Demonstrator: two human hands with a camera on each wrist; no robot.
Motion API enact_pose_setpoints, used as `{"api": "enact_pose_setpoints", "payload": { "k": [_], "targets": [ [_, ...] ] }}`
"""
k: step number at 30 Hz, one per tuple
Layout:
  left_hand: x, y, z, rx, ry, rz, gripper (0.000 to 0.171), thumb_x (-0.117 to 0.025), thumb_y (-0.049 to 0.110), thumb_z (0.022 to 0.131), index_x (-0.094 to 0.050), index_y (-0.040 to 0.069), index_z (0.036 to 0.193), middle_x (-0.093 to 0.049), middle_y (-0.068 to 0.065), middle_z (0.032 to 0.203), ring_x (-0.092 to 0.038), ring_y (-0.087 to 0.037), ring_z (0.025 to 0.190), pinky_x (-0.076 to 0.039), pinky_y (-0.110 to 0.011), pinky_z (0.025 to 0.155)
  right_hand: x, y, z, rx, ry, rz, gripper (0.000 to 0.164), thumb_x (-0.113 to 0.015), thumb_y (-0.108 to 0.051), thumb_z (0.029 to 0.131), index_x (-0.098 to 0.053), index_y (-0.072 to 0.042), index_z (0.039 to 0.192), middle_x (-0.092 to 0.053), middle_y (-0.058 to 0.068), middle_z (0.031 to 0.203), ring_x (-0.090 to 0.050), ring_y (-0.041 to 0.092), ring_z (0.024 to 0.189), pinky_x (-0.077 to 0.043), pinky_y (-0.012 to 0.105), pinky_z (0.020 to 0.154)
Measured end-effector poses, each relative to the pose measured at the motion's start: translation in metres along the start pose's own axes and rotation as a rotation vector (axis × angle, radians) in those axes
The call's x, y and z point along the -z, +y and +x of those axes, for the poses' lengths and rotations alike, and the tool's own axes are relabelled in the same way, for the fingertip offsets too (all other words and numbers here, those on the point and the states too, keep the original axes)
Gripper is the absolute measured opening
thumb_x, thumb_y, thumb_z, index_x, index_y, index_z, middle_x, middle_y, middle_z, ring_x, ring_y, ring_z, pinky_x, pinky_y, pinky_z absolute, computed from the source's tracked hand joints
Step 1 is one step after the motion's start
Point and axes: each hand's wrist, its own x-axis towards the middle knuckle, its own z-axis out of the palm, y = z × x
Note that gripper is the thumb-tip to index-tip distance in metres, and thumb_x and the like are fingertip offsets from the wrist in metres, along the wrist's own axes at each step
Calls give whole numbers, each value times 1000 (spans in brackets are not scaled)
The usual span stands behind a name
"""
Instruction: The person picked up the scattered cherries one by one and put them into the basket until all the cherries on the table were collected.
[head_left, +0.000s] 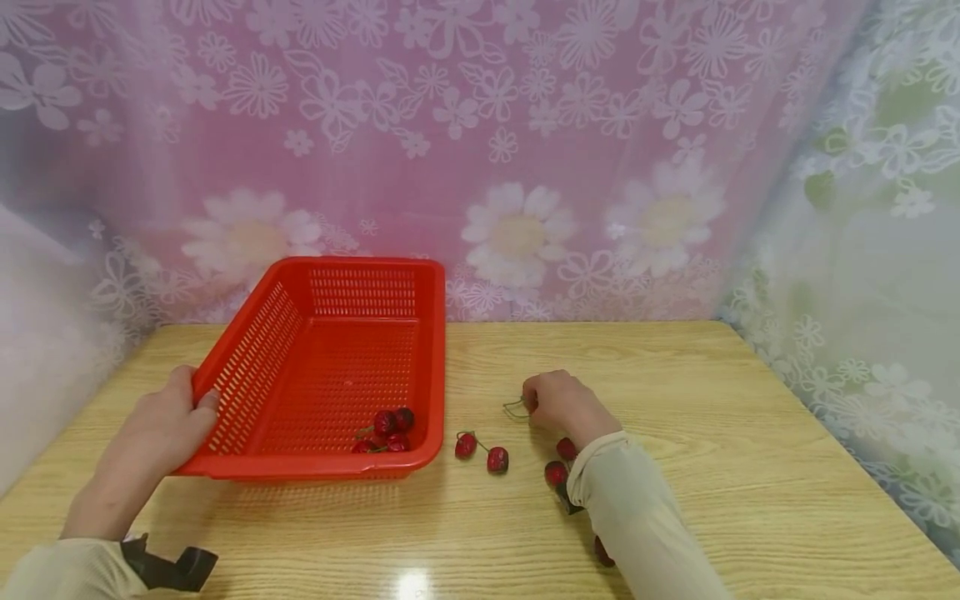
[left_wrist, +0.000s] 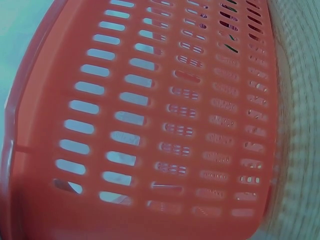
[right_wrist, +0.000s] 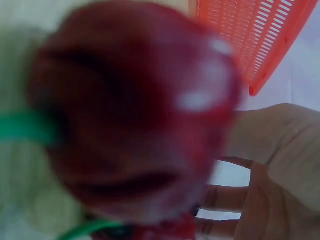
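My left hand (head_left: 161,425) grips the left rim of a red plastic basket (head_left: 431,350), near its front corner. Its slotted side wall (left_wrist: 165,120) fills the left wrist view. Several dark red cherries (head_left: 390,425) lie in the basket's front right corner. To the right of the basket my right hand (head_left: 566,404) reaches down to the table with curled fingers, holding cherries by what shows; green stems (head_left: 516,408) stick out beside the fingertips, the fruit mostly hidden. A large blurred cherry (right_wrist: 140,110) close to the camera covers much of the right wrist view.
A joined pair of cherries (head_left: 497,460) lies between basket and right hand. More cherries (head_left: 556,473) lie under the right wrist, and another (head_left: 603,552) is partly behind the sleeve. The wooden table (head_left: 480,533) meets a pink flowered curtain (head_left: 517,167) at the back.
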Motion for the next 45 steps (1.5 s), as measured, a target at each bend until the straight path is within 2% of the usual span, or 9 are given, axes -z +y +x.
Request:
{"api": "enact_pose_setpoints", "payload": {
  "k": [9, 18, 26, 33, 45],
  "targets": [
    [1, 0, 0, 4, -1, 0, 46, -37, 19, 94, -29, -18, 121, -56, -19, 72, -51, -20, 53, -41, -32, 46, -8, 4, 0, 57, 80, -35, 13, -65, -1, 71, -55, -9, 71, -50, 5, 71, -45, 22, 71, -39, 34, 64],
    [0, 1, -1, 12, -9, 2, 47, -38, 19, 94, -28, -19, 122, -56, -18, 72, -51, -19, 52, -42, -32, 45, -12, 9, 1, 32, 72, -6, 13, -66, -4, 72, -54, -11, 71, -51, 5, 73, -45, 22, 73, -40, 34, 65],
    [-1, 1, 0, 18, -19, -4, 48, -37, 19, 94, -27, -19, 123, -56, -19, 73, -52, -19, 53, -42, -32, 46, -5, 9, -2, 29, 75, 37, 7, -65, -7, 76, -60, -11, 77, -54, 5, 75, -47, 21, 74, -42, 34, 67],
    [1, 0, -1, 6, 4, 11, 48, -38, 19, 94, -29, -18, 122, -56, -21, 74, -52, -21, 55, -41, -32, 47, -2, 7, -1, 55, 94, 45, 8, -67, -8, 76, -60, -10, 77, -54, 4, 74, -47, 20, 72, -43, 34, 66],
    [1, 1, -2, 23, -28, -7, 51, -37, 21, 95, -26, -19, 124, -56, -18, 73, -51, -19, 53, -42, -32, 46, 2, 2, -2, 53, 96, 45, 8, -67, -5, 76, -61, -8, 80, -53, 5, 75, -47, 21, 74, -43, 34, 66]
  ]
}}
